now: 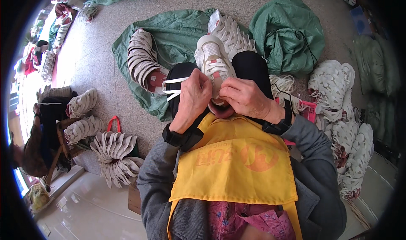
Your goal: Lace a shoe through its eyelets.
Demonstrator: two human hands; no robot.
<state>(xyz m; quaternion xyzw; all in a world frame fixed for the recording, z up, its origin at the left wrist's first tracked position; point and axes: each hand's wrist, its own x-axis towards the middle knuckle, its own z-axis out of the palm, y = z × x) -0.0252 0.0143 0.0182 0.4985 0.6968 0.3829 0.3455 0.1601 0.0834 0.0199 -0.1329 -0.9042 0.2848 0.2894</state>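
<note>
Currently | left grip (195, 94) pinching lace (174, 81) | right grip (244, 97) pinching shoe (211, 50) | sack (287, 34), shoe stack (232, 36) beyond

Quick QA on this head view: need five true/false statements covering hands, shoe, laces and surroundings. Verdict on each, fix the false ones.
1. The left hand and the right hand are both at the shoe between the knees. True.
2. The shoe's toe points toward the yellow apron. False: the toe points away from the yellow apron.
3. White laces hang out on the left side of the left hand. True.
4. The pink basket is left of the left hand. False: the pink basket is to the right, beyond the right hand.
5. A curved row of pale shoe uppers lies on green sheeting. True.
</note>
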